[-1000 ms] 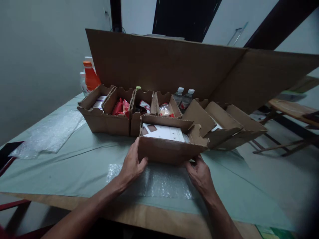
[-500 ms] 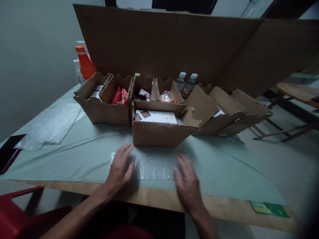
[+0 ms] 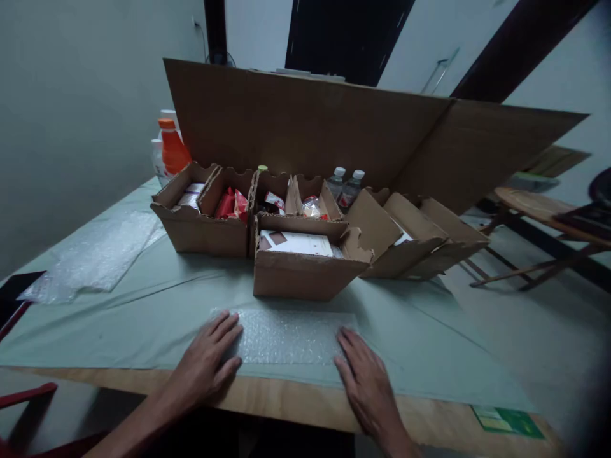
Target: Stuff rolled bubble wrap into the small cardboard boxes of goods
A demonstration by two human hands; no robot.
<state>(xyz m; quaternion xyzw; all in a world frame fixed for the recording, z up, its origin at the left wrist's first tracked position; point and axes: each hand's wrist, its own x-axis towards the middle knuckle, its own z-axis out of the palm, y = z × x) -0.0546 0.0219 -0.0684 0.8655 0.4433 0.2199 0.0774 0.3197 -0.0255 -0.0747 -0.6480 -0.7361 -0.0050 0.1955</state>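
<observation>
The left hand [image 3: 210, 353] lies palm down, fingers long and loose, thumb held apart, at the left end of a sheet of bubble wrap [image 3: 286, 337]. The right hand [image 3: 365, 378] rests the same way at the right end, its fingertips over the corner. Both hands are open and grip nothing — they only lie on the sheet.

The bubble wrap is flat on a pale green cloth [image 3: 143, 324], near the bare wooden edge of the table [image 3: 272, 388]. Just beyond it stands the front box [image 3: 305, 278], upright and open at the top, with a white carton [image 3: 305, 244] inside.

Behind that comes a row of cardboard boxes [image 3: 205, 235]. From the left, the first holds a white pack [image 3: 191, 194], the second red packets [image 3: 226, 205], the next two smaller packets [image 3: 312, 207]. The boxes on the right [image 3: 420, 251] lean over.

Two clear bottles [image 3: 351, 189] stand behind the row, and an orange bottle [image 3: 174, 151] at its left end. A tall cardboard panel [image 3: 310, 121] rises at the back. More wrap [image 3: 100, 254] lies on the left — well apart from the hands.
</observation>
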